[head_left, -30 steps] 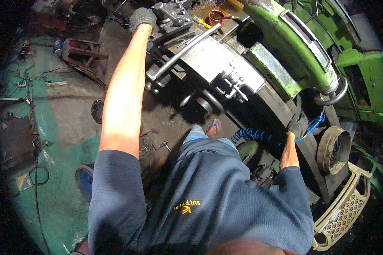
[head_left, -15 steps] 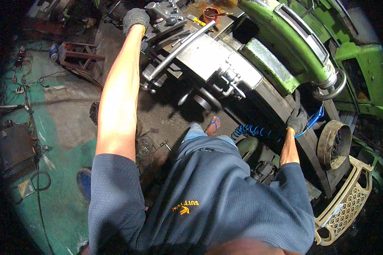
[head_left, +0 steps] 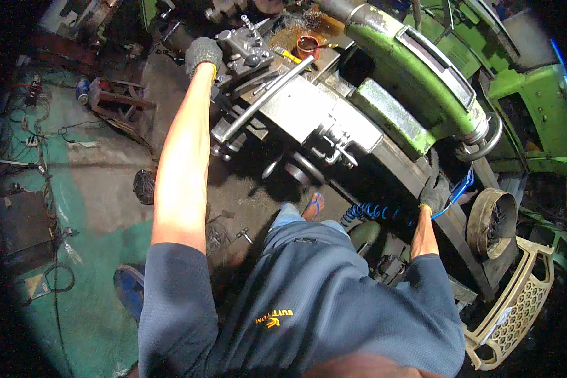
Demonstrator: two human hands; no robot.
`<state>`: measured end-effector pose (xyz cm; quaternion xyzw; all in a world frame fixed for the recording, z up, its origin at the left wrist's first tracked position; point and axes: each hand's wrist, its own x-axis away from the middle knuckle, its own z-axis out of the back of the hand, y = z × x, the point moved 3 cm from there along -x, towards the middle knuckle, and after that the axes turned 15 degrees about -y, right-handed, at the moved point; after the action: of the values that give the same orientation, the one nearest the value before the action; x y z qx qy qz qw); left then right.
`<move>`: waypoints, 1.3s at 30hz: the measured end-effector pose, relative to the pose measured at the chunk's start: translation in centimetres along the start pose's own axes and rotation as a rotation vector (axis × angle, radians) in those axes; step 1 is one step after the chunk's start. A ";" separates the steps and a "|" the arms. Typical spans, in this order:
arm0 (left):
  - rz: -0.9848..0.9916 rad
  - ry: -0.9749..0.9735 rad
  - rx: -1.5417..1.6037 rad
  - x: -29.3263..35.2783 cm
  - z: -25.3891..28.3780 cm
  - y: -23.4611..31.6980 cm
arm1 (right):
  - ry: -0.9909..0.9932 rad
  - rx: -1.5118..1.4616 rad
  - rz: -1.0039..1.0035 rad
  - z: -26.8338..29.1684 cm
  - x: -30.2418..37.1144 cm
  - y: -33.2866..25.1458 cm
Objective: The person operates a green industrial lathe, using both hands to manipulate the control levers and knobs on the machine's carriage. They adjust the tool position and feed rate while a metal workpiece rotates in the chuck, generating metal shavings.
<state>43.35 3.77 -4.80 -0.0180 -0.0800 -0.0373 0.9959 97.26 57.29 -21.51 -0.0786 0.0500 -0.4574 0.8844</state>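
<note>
left grip [head_left: 203,53], right grip [head_left: 434,191], openness and hold unclear, both gloved, at one lathe [head_left: 305,106].

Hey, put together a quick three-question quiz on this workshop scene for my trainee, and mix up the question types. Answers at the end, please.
1. True or false: the left hand and the right hand are both bare.
2. Multiple choice: what colour is the coiled hose?
a) red
b) blue
c) yellow
3. Which hand is nearer the tan grille panel?

Key:
1. False; both are gloved.
2. b
3. The right hand.
</note>
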 end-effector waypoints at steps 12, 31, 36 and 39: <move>0.099 0.037 0.220 1.9 1.2 1.1 | -0.039 0.041 -0.090 1.0 0.4 -0.6; 0.111 0.033 0.236 2.2 1.1 1.5 | -0.089 -0.043 0.010 1.0 0.8 -0.8; 0.110 0.038 0.275 0.3 -0.6 -0.4 | -0.106 -0.072 0.030 1.9 0.5 -1.9; 0.138 0.101 0.387 0.7 -0.6 0.6 | -0.080 -0.074 -0.002 1.5 0.7 -1.1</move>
<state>44.13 4.32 -5.33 0.1702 -0.0344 0.0463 0.9837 97.07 56.22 -19.81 -0.1297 0.0314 -0.4527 0.8816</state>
